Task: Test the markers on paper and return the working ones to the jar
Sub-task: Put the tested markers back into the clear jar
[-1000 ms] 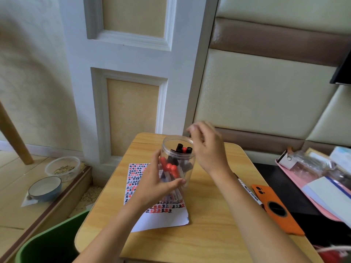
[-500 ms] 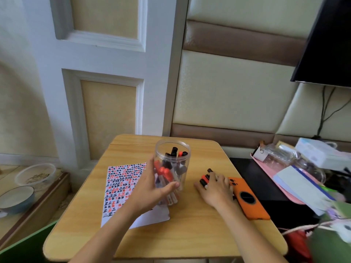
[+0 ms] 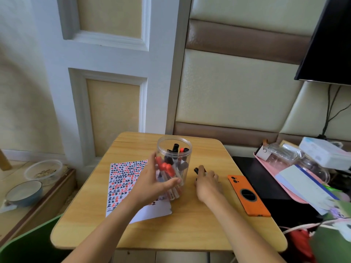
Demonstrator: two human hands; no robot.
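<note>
in the middle of the frame, left hand (image 3: 152,184) wrapped around the clear jar (image 3: 173,168) of red and black markers (image 3: 171,168), standing on the wooden table (image 3: 190,228). right hand (image 3: 208,184) curled on a black marker (image 3: 198,170) beside the orange phone (image 3: 247,195). paper (image 3: 123,184) at left, covered in red and black "正" marks.

Orange phone (image 3: 247,195) on wooden table (image 3: 190,230), pink tray (image 3: 284,185), blue bowl (image 3: 23,192), green chair (image 3: 32,243)
</note>
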